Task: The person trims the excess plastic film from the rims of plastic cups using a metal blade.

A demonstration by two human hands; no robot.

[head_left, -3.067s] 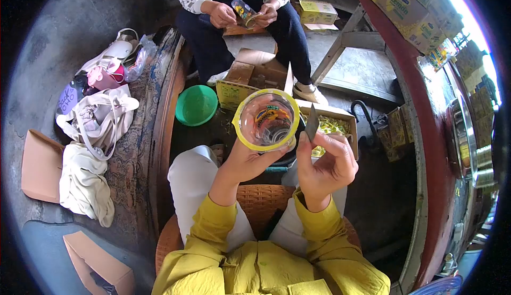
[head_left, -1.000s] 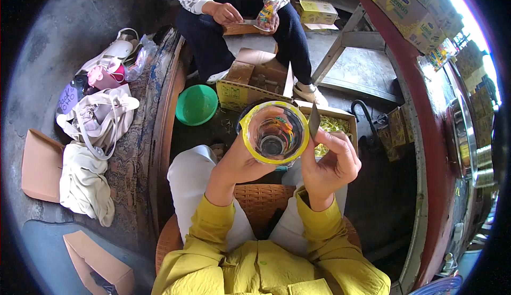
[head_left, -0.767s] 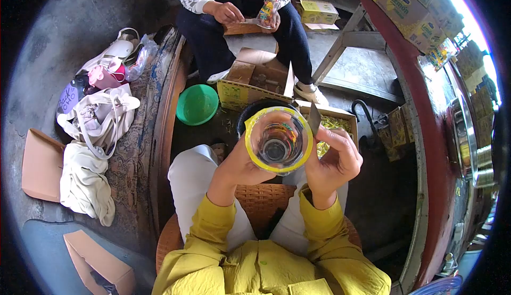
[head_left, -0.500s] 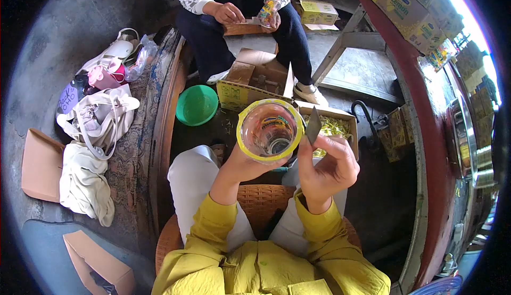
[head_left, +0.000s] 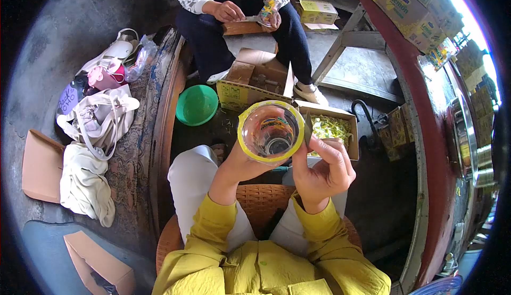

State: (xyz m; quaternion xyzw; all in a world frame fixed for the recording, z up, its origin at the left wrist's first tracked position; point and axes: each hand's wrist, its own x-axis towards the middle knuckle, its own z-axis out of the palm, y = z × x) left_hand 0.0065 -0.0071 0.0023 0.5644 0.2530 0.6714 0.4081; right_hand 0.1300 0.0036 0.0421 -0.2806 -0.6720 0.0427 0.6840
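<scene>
Since the clear cup [head_left: 270, 131] looks light and flexible, the left hand [head_left: 239, 164] suitably grips its side; the right hand [head_left: 323, 171] pinches a blade [head_left: 308, 129] (presumably sharp).

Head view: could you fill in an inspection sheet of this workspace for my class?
Surface: no worktop under the cup; it is held up over the lap and wicker seat.
Job's things: clear cup with yellow rim; thin grey blade at its edge, contact unclear; yellow scraps in a carton.
Clutter: white bag, green basin, cut cardboard.
Hands: left hand holds the cup; right hand pinches the blade.
Cables: bluish coils lower right, material unclear.
Surroundings: another person opposite, holding a printed cup.
</scene>
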